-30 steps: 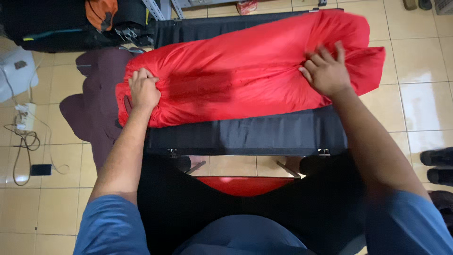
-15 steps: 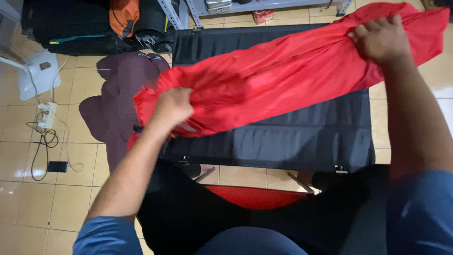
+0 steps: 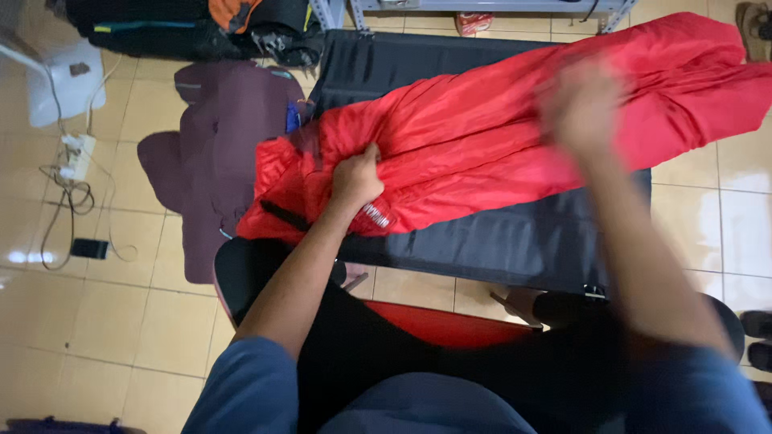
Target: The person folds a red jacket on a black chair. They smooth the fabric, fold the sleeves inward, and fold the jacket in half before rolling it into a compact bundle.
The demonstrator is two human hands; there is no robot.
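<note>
A long red garment [image 3: 498, 137] of shiny cloth lies stretched across a black cloth-covered table [image 3: 515, 241], from lower left to upper right. My left hand [image 3: 358, 178] is closed on a bunch of the red cloth near its left end. My right hand [image 3: 581, 103] is blurred with motion over the middle of the garment, fingers spread; whether it touches the cloth I cannot tell. Both forearms reach out from blue sleeves.
A dark purple garment [image 3: 217, 153] lies on the tiled floor left of the table. A white power strip with cables [image 3: 74, 157] and a small black device [image 3: 88, 248] lie further left. Dark bags [image 3: 193, 20] sit at the top left. Black shoes [image 3: 756, 325] stand at the right edge.
My right hand has come back from the garment's far right end toward its middle. My left hand stays bunched on the left end. The view has shifted.
</note>
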